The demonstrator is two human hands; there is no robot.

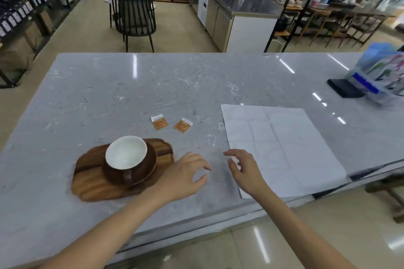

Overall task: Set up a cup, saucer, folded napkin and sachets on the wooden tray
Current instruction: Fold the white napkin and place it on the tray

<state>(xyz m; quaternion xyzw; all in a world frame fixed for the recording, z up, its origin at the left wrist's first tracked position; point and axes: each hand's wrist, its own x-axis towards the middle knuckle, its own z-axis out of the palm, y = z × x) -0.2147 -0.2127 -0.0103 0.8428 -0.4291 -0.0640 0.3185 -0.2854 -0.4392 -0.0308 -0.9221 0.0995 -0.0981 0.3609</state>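
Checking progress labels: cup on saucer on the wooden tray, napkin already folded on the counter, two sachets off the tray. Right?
Not quite: the head view shows the napkin lying unfolded, spread flat on the counter. The rest holds: cup on saucer on the wooden tray, two sachets off the tray.

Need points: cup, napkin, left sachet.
cup (pixel 125 152), head view, white inside of the bowl
napkin (pixel 275 148), head view, middle of the unfolded sheet
left sachet (pixel 159 121), head view, its orange face

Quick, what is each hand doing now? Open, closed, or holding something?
Left hand: open, empty, fingers curled above the counter beside the tray.
Right hand: open, empty, near the napkin.
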